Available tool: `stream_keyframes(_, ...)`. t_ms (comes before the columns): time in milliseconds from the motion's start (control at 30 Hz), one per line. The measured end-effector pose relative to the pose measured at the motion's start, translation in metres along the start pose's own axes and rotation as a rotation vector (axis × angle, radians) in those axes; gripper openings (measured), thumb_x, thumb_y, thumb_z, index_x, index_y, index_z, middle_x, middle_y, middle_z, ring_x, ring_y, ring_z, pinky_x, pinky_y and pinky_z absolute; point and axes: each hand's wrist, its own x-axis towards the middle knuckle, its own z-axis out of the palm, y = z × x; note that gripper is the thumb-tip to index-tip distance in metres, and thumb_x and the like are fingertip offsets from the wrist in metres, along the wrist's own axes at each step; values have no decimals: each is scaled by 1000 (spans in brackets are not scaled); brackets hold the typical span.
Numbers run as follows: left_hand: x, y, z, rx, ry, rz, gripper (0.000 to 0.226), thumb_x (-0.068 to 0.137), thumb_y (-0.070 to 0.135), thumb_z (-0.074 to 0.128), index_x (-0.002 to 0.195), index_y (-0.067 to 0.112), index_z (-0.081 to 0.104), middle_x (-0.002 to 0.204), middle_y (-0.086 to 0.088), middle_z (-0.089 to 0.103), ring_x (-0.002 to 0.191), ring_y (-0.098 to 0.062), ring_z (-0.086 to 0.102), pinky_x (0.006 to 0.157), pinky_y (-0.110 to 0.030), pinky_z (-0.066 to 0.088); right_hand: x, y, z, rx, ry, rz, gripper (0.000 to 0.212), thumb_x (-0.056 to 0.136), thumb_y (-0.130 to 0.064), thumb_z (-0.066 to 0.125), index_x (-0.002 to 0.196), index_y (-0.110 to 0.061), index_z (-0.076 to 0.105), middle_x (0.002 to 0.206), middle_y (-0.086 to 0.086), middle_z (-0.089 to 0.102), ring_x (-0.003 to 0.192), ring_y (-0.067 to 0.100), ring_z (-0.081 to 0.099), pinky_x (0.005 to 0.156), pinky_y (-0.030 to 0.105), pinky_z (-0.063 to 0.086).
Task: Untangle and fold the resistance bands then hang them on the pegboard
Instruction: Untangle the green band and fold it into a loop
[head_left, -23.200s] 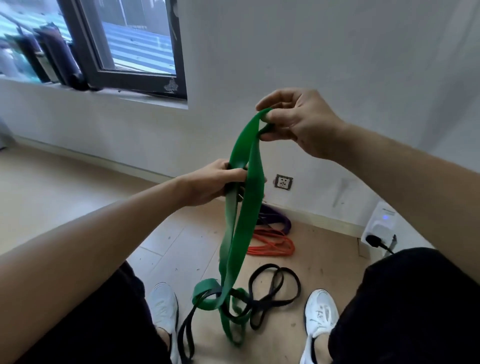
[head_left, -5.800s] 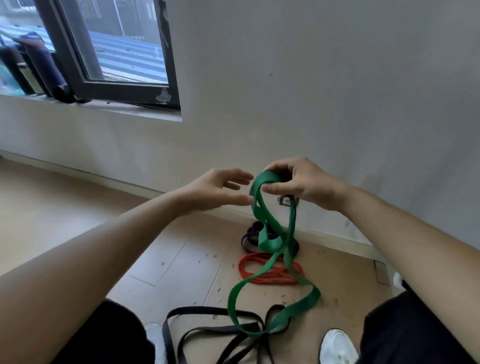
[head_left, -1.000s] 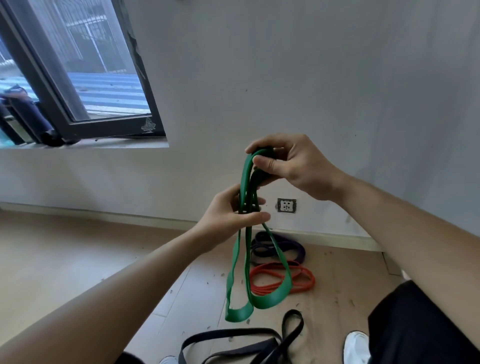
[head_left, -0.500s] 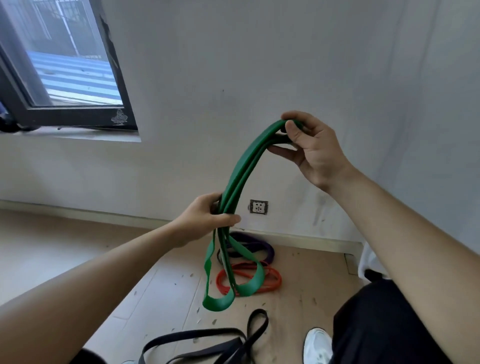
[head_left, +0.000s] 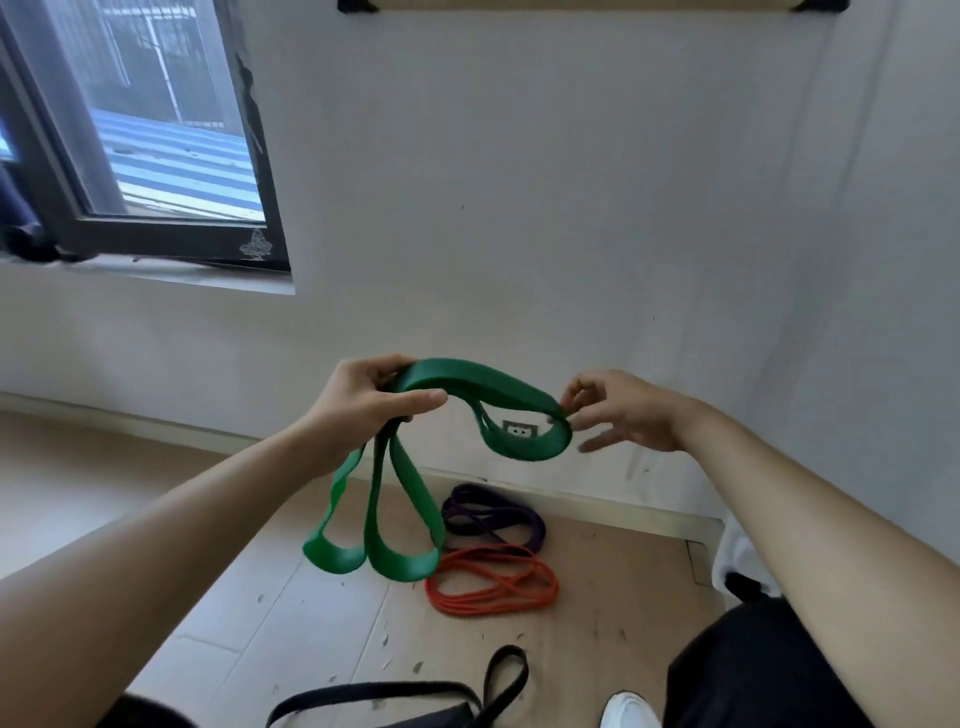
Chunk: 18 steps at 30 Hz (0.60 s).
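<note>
The green resistance band (head_left: 470, 382), folded into several layers, arches between my two hands in front of the wall. My left hand (head_left: 363, 402) grips the bundled layers, and two green loops (head_left: 376, 525) hang below it. My right hand (head_left: 626, 415) pinches the other folded end between thumb and forefinger, its other fingers spread. A purple band (head_left: 493, 514) and an orange band (head_left: 493, 582) lie coiled on the floor by the wall. A black band (head_left: 415, 696) lies near my feet. The pegboard's lower edge (head_left: 571, 4) shows at the very top.
A dark-framed window (head_left: 156, 156) with a sill is at the left. A wall socket (head_left: 519, 430) sits low on the white wall behind the band. A white object (head_left: 737, 561) stands at the right. My white shoe (head_left: 628, 709) is at the bottom.
My right hand has dropped from high above to level with my left hand, so the green band now spans sideways. The view has tilted up and shows the pegboard edge.
</note>
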Motion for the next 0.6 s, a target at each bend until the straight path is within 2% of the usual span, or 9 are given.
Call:
stream_keyframes(67, -1, 3, -2, 27, -8, 15, 32, 67, 35, 88, 96, 23, 81, 82, -4, 73, 74, -15, 62, 75, -32, 52, 3, -7, 16, -195, -74, 42, 30, 90, -1, 70, 117, -8, 60, 118, 8, 73, 107, 23, 68, 103, 57, 51)
stream_keyframes(133, -4, 6, -1, 76, -36, 41, 23, 73, 26, 88, 96, 24, 82, 85, -5, 76, 74, -16, 63, 73, -31, 52, 6, -22, 34, -209, -115, -26, 56, 84, -11, 78, 135, -16, 54, 127, 4, 68, 119, 26, 63, 108, 53, 48)
stream_keyframes(200, -7, 7, 1, 132, -76, 79, 23, 76, 19, 88, 98, 19, 81, 87, -8, 78, 74, -21, 67, 73, -33, 53, 6, -42, 53, -174, -131, -151, 83, 77, -28, 85, 149, -26, 43, 139, -2, 59, 130, 18, 54, 110, 40, 47)
stream_keyframes(233, -8, 8, 2, 150, -87, 96, 24, 76, 17, 88, 99, 16, 81, 88, -10, 79, 75, -25, 69, 74, -35, 55, 6, -52, 64, -182, -133, -215, 87, 76, -33, 86, 151, -30, 41, 141, -6, 59, 133, 13, 51, 108, 33, 45)
stream_keyframes(267, -9, 9, 2, 160, -89, 107, 25, 76, 16, 88, 99, 13, 80, 87, -9, 79, 75, -26, 70, 75, -37, 56, 6, -60, 75, -191, -133, -272, 85, 78, -33, 86, 150, -31, 43, 138, -7, 61, 132, 9, 53, 105, 27, 45)
stream_keyframes(333, -10, 11, 0, 159, -72, 111, 24, 76, 15, 88, 97, 11, 80, 81, -4, 78, 71, -17, 70, 70, -29, 56, 8, -70, 94, -182, -125, -355, 66, 82, -23, 84, 141, -24, 54, 125, -3, 70, 119, 9, 64, 96, 21, 51)
stream_keyframes(433, -13, 13, -7, 157, -56, 84, 33, 76, 17, 88, 105, 11, 74, 79, -2, 77, 70, -10, 69, 67, -23, 54, 8, -75, 105, -154, -76, -427, 44, 85, -11, 81, 125, -13, 66, 109, 3, 75, 102, 13, 72, 89, 26, 56)
stream_keyframes(533, -16, 15, -14, 150, -65, 53, 50, 70, 27, 88, 113, 10, 66, 86, -11, 78, 71, -14, 69, 71, -31, 59, 5, -84, 97, -174, -70, -454, 35, 84, -12, 82, 118, -10, 71, 100, 2, 77, 93, 11, 73, 82, 23, 55)
stream_keyframes(600, -17, 15, -17, 179, -99, 55, 49, 71, 22, 88, 114, 11, 66, 89, -11, 78, 75, -20, 72, 75, -36, 61, 3, -88, 91, -174, -80, -465, 31, 84, -10, 81, 114, -7, 73, 96, 1, 77, 88, 10, 73, 78, 20, 54)
